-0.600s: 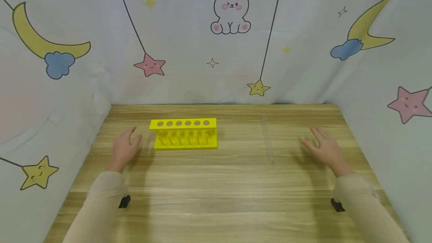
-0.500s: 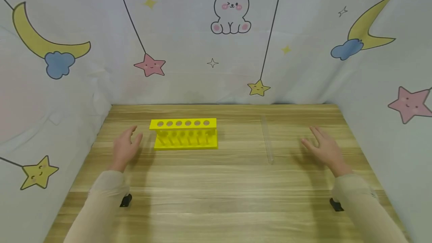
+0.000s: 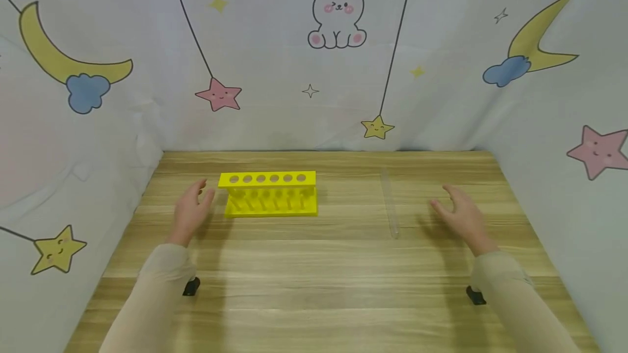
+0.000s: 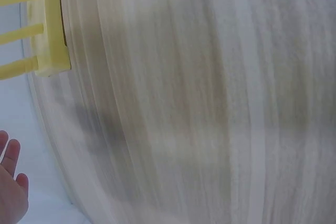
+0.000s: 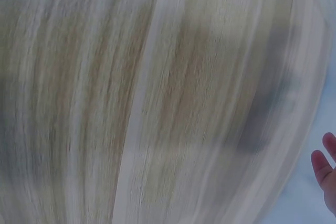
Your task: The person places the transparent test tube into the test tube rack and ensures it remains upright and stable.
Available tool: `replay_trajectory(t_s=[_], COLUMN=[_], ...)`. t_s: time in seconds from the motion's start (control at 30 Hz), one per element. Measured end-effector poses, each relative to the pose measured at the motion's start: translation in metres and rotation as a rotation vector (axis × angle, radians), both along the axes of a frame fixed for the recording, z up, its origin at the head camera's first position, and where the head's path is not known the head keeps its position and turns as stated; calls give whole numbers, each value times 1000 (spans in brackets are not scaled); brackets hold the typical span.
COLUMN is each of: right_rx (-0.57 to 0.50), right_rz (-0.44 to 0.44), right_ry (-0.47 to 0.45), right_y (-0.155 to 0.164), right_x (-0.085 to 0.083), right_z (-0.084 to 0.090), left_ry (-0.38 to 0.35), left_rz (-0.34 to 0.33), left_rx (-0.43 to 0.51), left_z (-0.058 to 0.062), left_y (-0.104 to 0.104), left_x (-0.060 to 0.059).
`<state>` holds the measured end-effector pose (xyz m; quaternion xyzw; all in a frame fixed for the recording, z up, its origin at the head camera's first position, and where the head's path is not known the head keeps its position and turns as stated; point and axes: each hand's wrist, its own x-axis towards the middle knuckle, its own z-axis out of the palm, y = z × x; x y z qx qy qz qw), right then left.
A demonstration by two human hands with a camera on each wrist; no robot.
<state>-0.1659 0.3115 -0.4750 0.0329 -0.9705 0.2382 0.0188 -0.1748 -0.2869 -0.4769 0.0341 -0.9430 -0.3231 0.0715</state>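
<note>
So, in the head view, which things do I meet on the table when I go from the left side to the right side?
Left hand → yellow test tube rack → clear glass tube lying flat on the table → right hand.

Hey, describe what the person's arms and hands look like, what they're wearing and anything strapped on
Both hands are bare: the left hand and right hand show no gloves or rings. Both forearms are covered by long, close-fitting pale beige sleeves, the left sleeve and right sleeve. A small black device sits under each, left and right.
</note>
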Motion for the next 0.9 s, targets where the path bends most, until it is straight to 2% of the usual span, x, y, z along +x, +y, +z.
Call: replay_trajectory(t_s=[0.2, 0.4, 0.7, 0.9], right_rx=[-20, -68, -57, -72], right_rz=[0, -17, -1, 14], right_ry=[32, 45, 32, 40], right_y=[-8, -14, -23, -28], right_x=[-3, -6, -15, -19], right_z=[-6, -7, -7, -10], left_ry=[-34, -63, -51, -60], left_rz=[-9, -12, 5, 12], left_rx=[10, 66, 125, 150], left_z=[0, 3, 7, 4], left_y=[4, 7, 15, 19], left_x=[-3, -5, -13, -17])
